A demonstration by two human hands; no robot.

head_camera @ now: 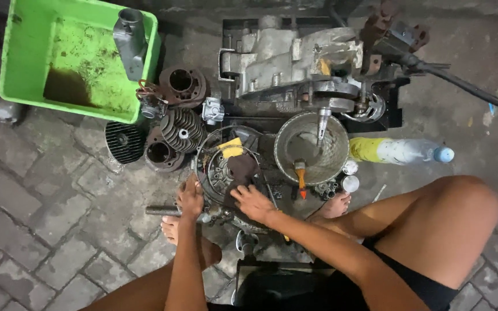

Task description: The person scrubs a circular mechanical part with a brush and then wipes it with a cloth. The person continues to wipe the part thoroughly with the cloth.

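My left hand [190,198] grips the rim of a round engine flywheel assembly [220,167] that lies on the paving in front of me. My right hand [252,201] presses a dark brown rag [241,170] against the face of that round part. A yellow pad [231,148] sits on its far edge. A metal rod [162,211] lies on the ground just left of my left hand. My bare feet [334,204] rest on either side of the part.
A large engine case [295,63] sits beyond, with a metal bowl [309,147] holding a brush [300,175]. Finned cylinders [181,129] and a green tub [76,57] are at the left. A plastic bottle [399,151] lies at the right. Small cans [350,183] stand near the bowl.
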